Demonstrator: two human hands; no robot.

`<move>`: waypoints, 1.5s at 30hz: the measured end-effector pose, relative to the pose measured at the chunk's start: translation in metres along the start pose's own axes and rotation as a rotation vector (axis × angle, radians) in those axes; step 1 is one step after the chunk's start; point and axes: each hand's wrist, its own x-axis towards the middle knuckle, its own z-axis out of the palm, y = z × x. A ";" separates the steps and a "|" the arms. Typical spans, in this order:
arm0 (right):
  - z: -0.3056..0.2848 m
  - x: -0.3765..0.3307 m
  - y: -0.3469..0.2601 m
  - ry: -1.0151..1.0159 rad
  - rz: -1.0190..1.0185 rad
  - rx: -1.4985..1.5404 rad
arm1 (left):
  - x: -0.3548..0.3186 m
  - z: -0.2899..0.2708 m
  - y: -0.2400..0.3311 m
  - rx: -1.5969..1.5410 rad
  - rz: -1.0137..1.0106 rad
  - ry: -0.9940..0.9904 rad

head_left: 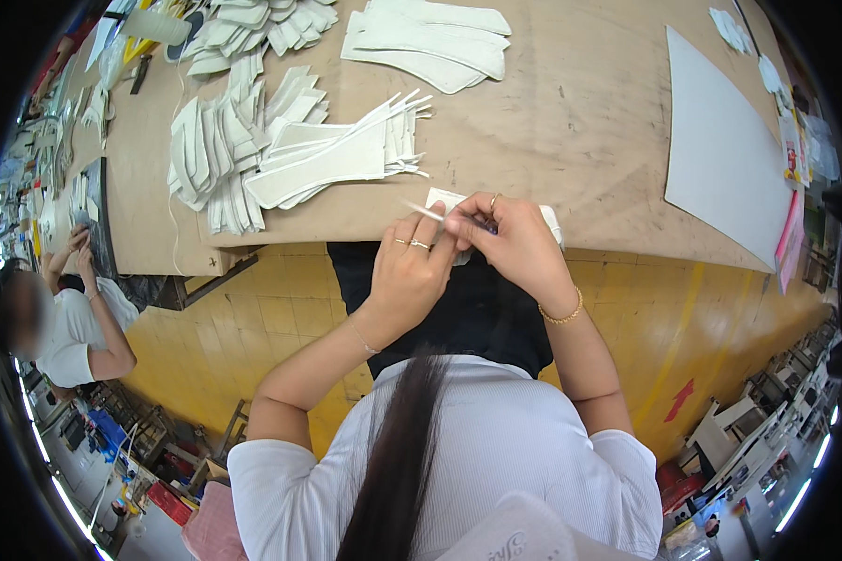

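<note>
At the table's near edge my two hands work close together over a cream-white flat piece (446, 197), which shows behind the fingers and again beside my right wrist. My left hand (410, 257) is closed, its fingertips pinching the piece. A thin white strip (423, 210), blurred at its tip, sticks out to the left from between the fingertips. My right hand (516, 241) is closed with thumb and forefinger together by the strip; something small and dark shows under its fingers, mostly hidden. Left of my hands lies a pile of cream panels (323, 168) with thin loose tails at their right ends.
Larger cream panels (430, 42) lie at the far middle of the brown-covered table (571, 112). Several fanned stacks of small cream pieces (215, 140) cover its left part. A white sheet (720, 154) lies at the right. Another person (89, 318) works at the left.
</note>
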 end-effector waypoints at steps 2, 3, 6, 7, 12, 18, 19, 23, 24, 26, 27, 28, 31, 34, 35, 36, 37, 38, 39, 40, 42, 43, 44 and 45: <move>0.004 0.007 0.007 0.031 0.000 0.003 | 0.004 0.000 0.007 -0.032 -0.041 -0.001; 0.002 0.011 0.008 0.031 0.017 -0.043 | 0.004 -0.001 0.008 -0.049 -0.060 -0.001; -0.007 0.021 0.008 0.013 0.054 -0.123 | 0.002 -0.003 0.006 -0.015 -0.037 -0.005; -0.009 0.023 0.008 0.001 0.065 -0.157 | 0.001 -0.004 0.006 -0.007 -0.030 -0.009; -0.010 0.030 0.010 0.002 0.074 -0.209 | 0.001 -0.003 -0.002 -0.020 -0.007 -0.001; -0.013 0.032 -0.003 -0.025 0.131 -0.248 | 0.000 -0.001 -0.014 -0.014 0.046 -0.011; -0.014 0.032 -0.004 -0.029 0.143 -0.243 | -0.001 -0.001 -0.016 -0.008 0.057 -0.021; -0.014 0.033 -0.005 -0.037 0.179 -0.216 | 0.000 0.001 -0.015 -0.006 0.017 0.016; -0.014 0.033 -0.004 -0.036 0.185 -0.207 | 0.001 0.000 -0.014 0.003 0.019 0.014; -0.015 0.033 -0.004 -0.043 0.194 -0.207 | 0.002 -0.001 -0.014 0.020 0.019 0.001; -0.016 0.033 -0.004 -0.047 0.199 -0.206 | 0.002 -0.002 -0.014 0.029 0.018 -0.010; -0.016 0.033 -0.002 -0.038 0.183 -0.193 | 0.002 -0.002 -0.014 0.037 0.018 -0.021; -0.020 0.030 0.007 0.001 0.132 -0.222 | 0.005 -0.005 -0.010 0.085 0.017 -0.042; -0.034 0.019 0.017 0.056 0.106 -0.302 | 0.005 -0.005 -0.008 0.120 0.025 -0.042; -0.038 0.015 0.021 0.071 0.124 -0.271 | 0.005 -0.004 -0.008 0.131 0.013 -0.037; -0.040 0.013 0.022 0.086 0.143 -0.240 | 0.005 -0.002 -0.008 0.142 0.002 -0.032; -0.042 0.011 0.022 0.079 0.152 -0.256 | 0.005 0.000 -0.008 0.153 -0.009 -0.027; -0.043 0.010 0.019 0.077 0.163 -0.272 | 0.006 0.000 -0.007 0.157 -0.024 -0.038; -0.044 0.008 0.017 0.076 0.174 -0.287 | 0.008 0.000 -0.006 0.161 -0.040 -0.049; -0.044 0.008 0.018 0.087 0.163 -0.295 | 0.009 0.000 -0.004 0.166 -0.055 -0.060; -0.042 0.008 0.020 0.110 0.143 -0.307 | 0.010 0.000 -0.003 0.209 -0.046 -0.082; -0.043 0.008 0.020 0.104 0.137 -0.329 | 0.010 -0.001 -0.003 0.231 -0.042 -0.093; -0.043 0.009 0.020 0.097 0.131 -0.351 | 0.009 0.000 -0.003 0.237 -0.034 -0.097; -0.043 0.009 0.020 0.089 0.124 -0.373 | 0.008 0.001 -0.004 0.244 -0.025 -0.101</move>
